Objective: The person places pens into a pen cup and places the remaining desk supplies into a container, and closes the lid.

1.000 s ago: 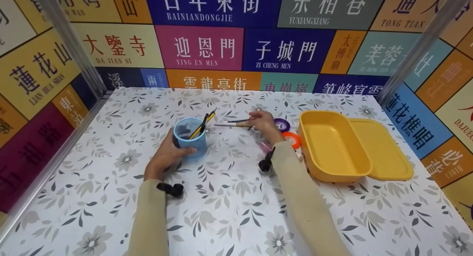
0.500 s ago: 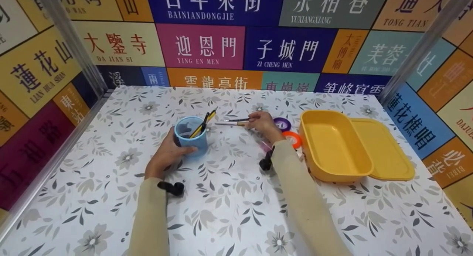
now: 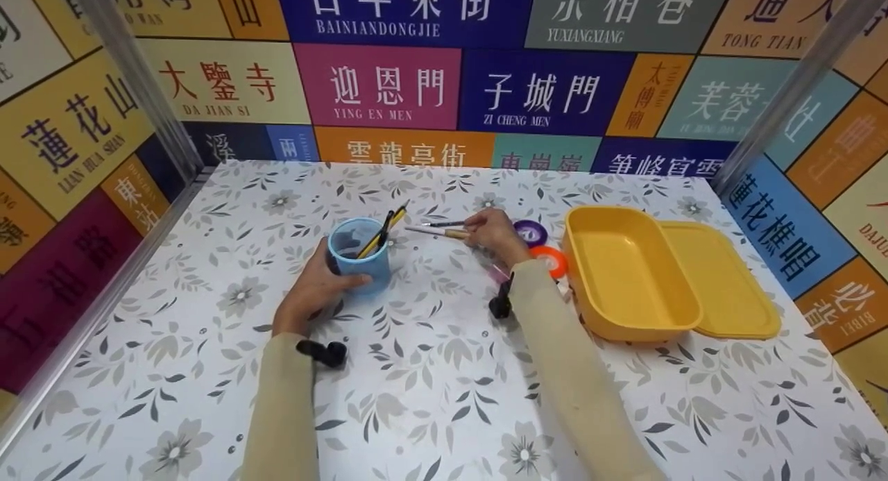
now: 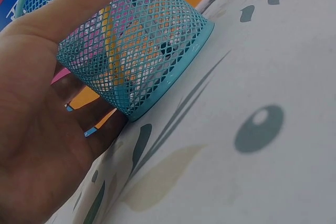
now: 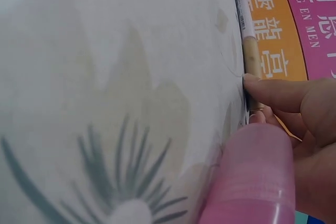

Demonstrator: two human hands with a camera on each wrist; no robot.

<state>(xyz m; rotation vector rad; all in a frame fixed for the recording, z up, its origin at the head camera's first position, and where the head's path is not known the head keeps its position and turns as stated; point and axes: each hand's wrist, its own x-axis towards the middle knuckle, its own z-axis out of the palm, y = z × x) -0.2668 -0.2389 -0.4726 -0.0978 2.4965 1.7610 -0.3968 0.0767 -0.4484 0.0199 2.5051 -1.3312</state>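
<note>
My left hand (image 3: 319,280) grips a light blue mesh pen cup (image 3: 368,269), thumb across its near side. A yellow pencil (image 3: 371,245) and a black pen (image 3: 383,230) lean in the cup, their tops over its right rim. In the left wrist view the cup's base sits tilted close to the tabletop. To the right, my right hand (image 3: 498,232) pinches a paintbrush (image 5: 251,51) with a white, barcoded handle and a bare wood section; its bristle end is hidden by the fingers. A second slim dark stick (image 3: 444,224) lies alongside, running to the same fingertips.
A purple ring (image 3: 531,234) and an orange ring (image 3: 551,262) lie beside the right wrist. A pink translucent bottle (image 5: 252,177) is below the right hand. Farther right stand an open yellow box (image 3: 628,273) and its lid (image 3: 725,280). Printed panels (image 3: 388,85) close off the table's back and sides.
The paintbrush has tilted slightly, its wood end now lower at the right fingers. The left hand and the cup have stayed in place.
</note>
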